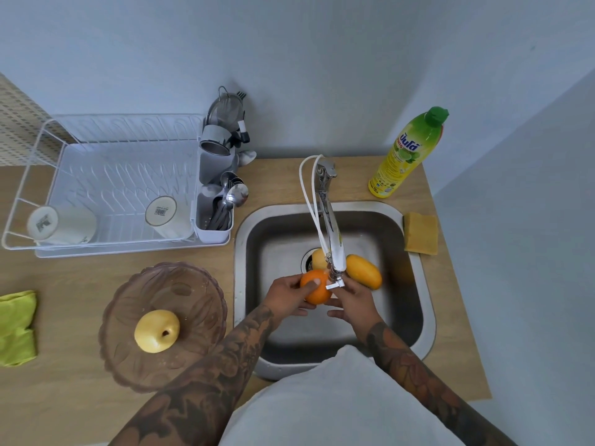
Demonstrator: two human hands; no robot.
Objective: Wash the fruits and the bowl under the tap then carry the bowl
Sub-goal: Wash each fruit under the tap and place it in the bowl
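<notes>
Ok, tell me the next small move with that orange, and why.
Probably turn the orange under the tap so its other side gets rinsed, then set it in the bowl. Both the left hand and the right hand hold it right below the spout, over the sink. One yellow fruit already sits in the bowl; two more wait in the sink.

Pale blue-grey walls (322,59) meet wooden countertop (64,317); soft even light.

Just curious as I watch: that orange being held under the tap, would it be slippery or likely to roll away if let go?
Probably slippery: the orange sits right under the tap, held by the left hand and right hand. Being round, it would likely roll across the sink floor if released.
</notes>
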